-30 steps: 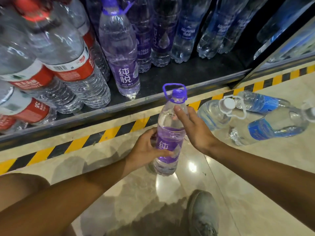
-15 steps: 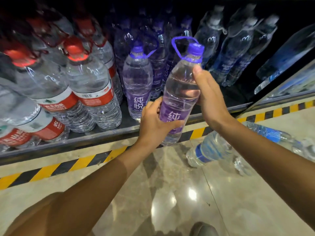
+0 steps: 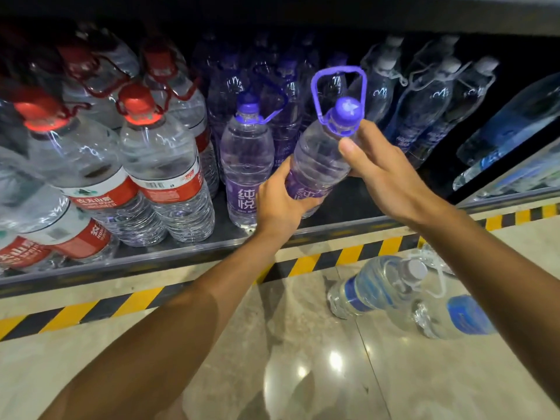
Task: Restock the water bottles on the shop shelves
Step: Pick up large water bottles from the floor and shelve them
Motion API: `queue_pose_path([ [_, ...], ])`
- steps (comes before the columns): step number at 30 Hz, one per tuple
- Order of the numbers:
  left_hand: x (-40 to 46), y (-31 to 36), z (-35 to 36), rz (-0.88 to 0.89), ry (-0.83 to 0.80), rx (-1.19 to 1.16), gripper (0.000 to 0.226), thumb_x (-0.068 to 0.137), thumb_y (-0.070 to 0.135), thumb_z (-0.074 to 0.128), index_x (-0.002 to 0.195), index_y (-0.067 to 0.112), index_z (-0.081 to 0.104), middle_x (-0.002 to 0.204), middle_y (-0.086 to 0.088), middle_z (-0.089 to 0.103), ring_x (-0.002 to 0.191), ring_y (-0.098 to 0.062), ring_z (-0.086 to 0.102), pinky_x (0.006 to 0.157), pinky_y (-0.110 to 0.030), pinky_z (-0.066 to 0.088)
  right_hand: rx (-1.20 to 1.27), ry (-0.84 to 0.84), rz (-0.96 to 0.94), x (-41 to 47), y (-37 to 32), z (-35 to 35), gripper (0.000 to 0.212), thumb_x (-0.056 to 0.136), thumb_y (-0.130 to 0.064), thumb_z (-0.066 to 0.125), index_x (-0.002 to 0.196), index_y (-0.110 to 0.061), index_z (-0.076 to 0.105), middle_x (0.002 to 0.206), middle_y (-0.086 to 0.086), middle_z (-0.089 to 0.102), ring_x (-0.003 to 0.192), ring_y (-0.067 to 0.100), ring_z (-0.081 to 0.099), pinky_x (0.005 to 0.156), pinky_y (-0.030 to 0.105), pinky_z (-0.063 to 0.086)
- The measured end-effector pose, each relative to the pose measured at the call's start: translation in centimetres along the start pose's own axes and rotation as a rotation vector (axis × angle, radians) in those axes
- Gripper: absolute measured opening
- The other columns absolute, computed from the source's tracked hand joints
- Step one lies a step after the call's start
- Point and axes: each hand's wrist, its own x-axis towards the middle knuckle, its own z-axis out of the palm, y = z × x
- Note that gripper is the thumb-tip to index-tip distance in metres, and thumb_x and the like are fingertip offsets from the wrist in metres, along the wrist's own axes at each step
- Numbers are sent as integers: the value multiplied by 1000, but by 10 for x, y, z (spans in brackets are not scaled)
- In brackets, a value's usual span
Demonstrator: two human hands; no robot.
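- I have the purple bottle (image 3: pixel 321 159) off the floor in both hands, tilted so its cap leans toward the back of the shelf (image 3: pixel 188 253) and its base hangs over the shelf's front lip.
- My left hand (image 3: pixel 280 204) wraps low round the label; that grip takes the weight, since a full bottle this big is heavy at the bottom.
- My right hand (image 3: pixel 381 174) clasps the shoulder just under the cap, thumb across the front, to steer the top. The carry loop (image 3: pixel 338 92) stands up free; I am not using it, I judge because two hands on the body give better aim.
- The dark bare patch of shelf to the right of the front purple bottle (image 3: pixel 247 165) is where I mean to stand this one, so the purple row stays together between the red-capped bottles (image 3: pixel 163 165) on the left and the blue-labelled bottles (image 3: pixel 424 116) on the right.
- Tilting it lets the base clear the raised lip before I set it upright.
- Two more blue-labelled bottles lie on their sides on the floor (image 3: pixel 212 374) by my right arm, the nearer floor bottle (image 3: pixel 372 289) within easy reach, so restocking looks far from finished.
- The risk I see is knocking the neighbouring bottle over as I slide this one in.
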Motion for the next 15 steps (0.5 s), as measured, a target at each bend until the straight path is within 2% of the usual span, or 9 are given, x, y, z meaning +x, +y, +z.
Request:
queue_pose_path([
  [5,6,-14,12,-26,6,43,90,61,23,96,140,32,54,121,11,72,115,-9,67,103,-39,54,61,-62,63,12,28,-1,60,100,-62,45,151,-31,41,147,-18,55,137,5,51,116,51,40],
  [9,6,-24,17,-55,-6,69,89,65,26,95,143,30,53,126,5,70,121,-19,63,106,-43,51,83,-77,86,20,42,3,61,99,-65,43,152,-36,39,149,-21,52,140,3,48,118,51,38],
  [13,9,-27,18,-97,-11,52,88,69,25,93,145,28,50,131,4,67,125,-19,61,108,-43,49,97,-110,101,30,43,4,58,101,-62,39,153,-39,36,151,-23,48,140,1,45,118,47,38],
  [15,12,-29,18,-138,-15,34,89,70,25,91,147,28,46,137,4,63,130,-18,57,111,-44,47,59,-117,101,36,39,6,57,102,-61,37,154,-38,33,151,-20,48,135,-4,48,113,42,41],
])
